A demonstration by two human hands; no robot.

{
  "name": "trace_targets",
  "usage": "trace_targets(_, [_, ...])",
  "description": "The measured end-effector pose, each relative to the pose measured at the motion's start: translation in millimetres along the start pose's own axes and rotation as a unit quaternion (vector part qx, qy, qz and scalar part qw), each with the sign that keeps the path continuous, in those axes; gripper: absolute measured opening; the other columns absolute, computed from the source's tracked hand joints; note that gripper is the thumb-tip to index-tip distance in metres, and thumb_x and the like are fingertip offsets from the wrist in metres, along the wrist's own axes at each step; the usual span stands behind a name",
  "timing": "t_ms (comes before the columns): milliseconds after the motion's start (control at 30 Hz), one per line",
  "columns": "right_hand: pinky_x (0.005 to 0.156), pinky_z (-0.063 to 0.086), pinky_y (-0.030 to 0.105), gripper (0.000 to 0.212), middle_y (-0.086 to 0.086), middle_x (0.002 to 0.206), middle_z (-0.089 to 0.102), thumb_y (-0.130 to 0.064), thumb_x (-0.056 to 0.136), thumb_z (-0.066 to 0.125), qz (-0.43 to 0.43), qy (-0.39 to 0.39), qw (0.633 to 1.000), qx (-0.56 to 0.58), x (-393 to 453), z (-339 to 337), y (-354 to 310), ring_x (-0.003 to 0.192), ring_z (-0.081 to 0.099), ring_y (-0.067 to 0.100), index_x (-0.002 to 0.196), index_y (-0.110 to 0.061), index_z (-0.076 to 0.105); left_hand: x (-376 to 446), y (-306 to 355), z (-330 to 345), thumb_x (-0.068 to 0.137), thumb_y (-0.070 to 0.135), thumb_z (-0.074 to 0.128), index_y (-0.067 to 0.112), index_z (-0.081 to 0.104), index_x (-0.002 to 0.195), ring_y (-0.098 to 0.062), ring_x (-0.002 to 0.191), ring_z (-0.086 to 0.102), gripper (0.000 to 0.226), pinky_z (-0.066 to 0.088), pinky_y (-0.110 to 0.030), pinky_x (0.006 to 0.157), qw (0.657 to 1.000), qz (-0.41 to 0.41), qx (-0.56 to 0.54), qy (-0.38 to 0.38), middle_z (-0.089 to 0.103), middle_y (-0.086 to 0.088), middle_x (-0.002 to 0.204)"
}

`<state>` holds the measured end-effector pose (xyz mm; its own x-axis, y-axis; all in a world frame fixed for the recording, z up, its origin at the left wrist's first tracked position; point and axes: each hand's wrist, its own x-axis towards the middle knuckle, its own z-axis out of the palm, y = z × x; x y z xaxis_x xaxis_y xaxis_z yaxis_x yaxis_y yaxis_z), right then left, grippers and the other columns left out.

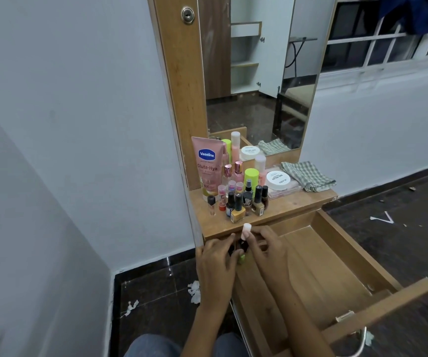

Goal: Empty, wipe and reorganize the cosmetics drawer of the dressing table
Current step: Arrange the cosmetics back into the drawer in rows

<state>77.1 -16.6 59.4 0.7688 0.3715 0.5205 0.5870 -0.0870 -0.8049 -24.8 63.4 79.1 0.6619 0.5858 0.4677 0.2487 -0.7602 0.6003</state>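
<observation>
The wooden drawer [341,274] of the dressing table is pulled out, its floor mostly bare. At its back left corner my left hand [216,264] curls round small dark bottles, with a green one [241,258] showing below my fingers. My right hand [264,244] pinches a small bottle with a white cap [246,229] beside them. On the tabletop [285,204] stand a pink Vaseline tube [207,166], several nail polish bottles [238,208], perfume bottles, a lime-capped bottle [251,176] and a white round jar [278,180]. A checked cloth [308,176] lies at the right end.
A mirror [256,73] rises behind the tabletop, with a wooden panel and lock to its left. A white wall stands close on the left. Scraps of white paper [194,292] lie on the dark floor. My knees show at the bottom edge.
</observation>
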Motion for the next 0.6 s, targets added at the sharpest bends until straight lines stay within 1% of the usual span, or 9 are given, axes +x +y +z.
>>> trace_targets(67, [0.058, 0.041, 0.011, 0.006, -0.008, 0.081, 0.062, -0.025, 0.091, 0.062, 0.028, 0.043, 0.997, -0.056, -0.3, -2.6, 5.1, 0.072, 0.057, 0.004, 0.091, -0.020, 0.065, -5.4, -3.0, 2.6, 0.081, 0.015, 0.074, 0.013, 0.068, 0.116, -0.017, 0.103, 0.064, 0.036, 0.044, -0.033, 0.092, 1.000, -0.009, 0.027, -0.003, 0.071, -0.002, 0.111])
trace_targets(133, [0.056, 0.035, 0.012, 0.011, -0.007, 0.082, 0.058, -0.028, 0.093, 0.058, 0.073, 0.065, 0.988, -0.121, 0.0, -4.2, 9.2, 0.070, 0.052, 0.004, 0.092, -0.017, 0.062, -10.4, -7.7, 5.4, 0.085, 0.016, 0.071, 0.013, 0.065, 0.120, -0.019, 0.116, 0.060, 0.036, 0.042, -0.039, 0.100, 0.997, -0.021, 0.074, -0.024, 0.065, -0.003, 0.124])
trace_targets(200, [0.054, 0.029, 0.014, 0.014, -0.005, 0.082, 0.056, -0.029, 0.095, 0.054, 0.133, 0.053, 0.975, -0.168, -1.0, -2.6, 13.8, 0.071, 0.049, 0.009, 0.094, -0.015, 0.058, -14.1, -12.7, 7.4, 0.089, 0.020, 0.065, 0.013, 0.061, 0.126, -0.018, 0.127, 0.052, 0.037, 0.035, -0.039, 0.106, 0.993, -0.021, 0.106, -0.055, 0.058, -0.003, 0.133])
trace_targets(267, [0.053, 0.028, 0.021, 0.013, -0.002, 0.083, 0.055, -0.026, 0.096, 0.052, 0.191, 0.019, 0.961, -0.200, -0.6, 1.1, 18.0, 0.075, 0.052, 0.015, 0.096, -0.014, 0.055, -15.6, -14.9, 6.8, 0.096, 0.026, 0.054, 0.017, 0.053, 0.135, -0.013, 0.137, 0.038, 0.040, 0.023, -0.036, 0.113, 0.989, -0.033, 0.108, -0.099, 0.048, 0.001, 0.143])
trace_targets(333, [0.060, 0.034, 0.029, 0.011, 0.004, 0.089, 0.056, -0.021, 0.097, 0.050, 0.247, -0.044, 0.943, -0.219, 1.1, 5.9, 24.3, 0.086, 0.056, 0.023, 0.102, -0.012, 0.053, -16.3, -16.7, 7.0, 0.099, 0.031, 0.045, 0.021, 0.047, 0.139, -0.008, 0.141, 0.028, 0.042, 0.014, -0.035, 0.116, 0.985, -0.039, 0.110, -0.124, 0.042, 0.004, 0.148])
trace_targets(433, [0.084, 0.043, 0.041, 0.022, 0.024, 0.110, 0.059, -0.007, 0.098, 0.046, 0.321, -0.117, 0.926, -0.162, 5.1, 13.9, 28.6, 0.105, 0.055, 0.036, 0.117, 0.000, 0.054, -16.7, -16.9, 7.6, 0.101, 0.037, 0.036, 0.024, 0.040, 0.143, -0.004, 0.144, 0.018, 0.044, 0.007, -0.034, 0.117, 0.978, -0.047, 0.129, -0.155, 0.033, 0.009, 0.153])
trace_targets(467, [0.087, 0.044, 0.042, 0.022, 0.024, 0.111, 0.058, -0.007, 0.098, 0.046, 0.321, -0.123, 0.926, -0.157, 5.4, 16.0, 28.5, 0.105, 0.055, 0.036, 0.117, 0.000, 0.054, -17.2, -17.0, 7.4, 0.101, 0.037, 0.035, 0.025, 0.039, 0.144, -0.003, 0.144, 0.016, 0.045, 0.007, -0.034, 0.117, 0.977, -0.048, 0.134, -0.161, 0.031, 0.009, 0.154])
trace_targets(533, [0.078, 0.045, 0.036, 0.017, 0.012, 0.101, 0.058, -0.012, 0.096, 0.049, 0.300, -0.131, 0.929, -0.171, 4.3, 18.1, 25.8, 0.095, 0.056, 0.026, 0.111, -0.005, 0.054, -17.7, -17.6, 7.3, 0.101, 0.037, 0.035, 0.025, 0.040, 0.144, -0.004, 0.144, 0.017, 0.044, 0.006, -0.034, 0.117, 0.977, -0.052, 0.131, -0.162, 0.031, 0.009, 0.154])
trace_targets(600, [0.075, 0.044, 0.033, 0.015, 0.005, 0.097, 0.057, -0.015, 0.095, 0.051, 0.306, -0.141, 0.927, -0.163, 4.4, 17.7, 23.5, 0.095, 0.057, 0.023, 0.109, -0.009, 0.054, -17.1, -18.3, 6.6, 0.101, 0.036, 0.037, 0.025, 0.041, 0.143, -0.005, 0.144, 0.019, 0.044, 0.008, -0.035, 0.117, 0.976, -0.052, 0.133, -0.162, 0.034, 0.008, 0.152])
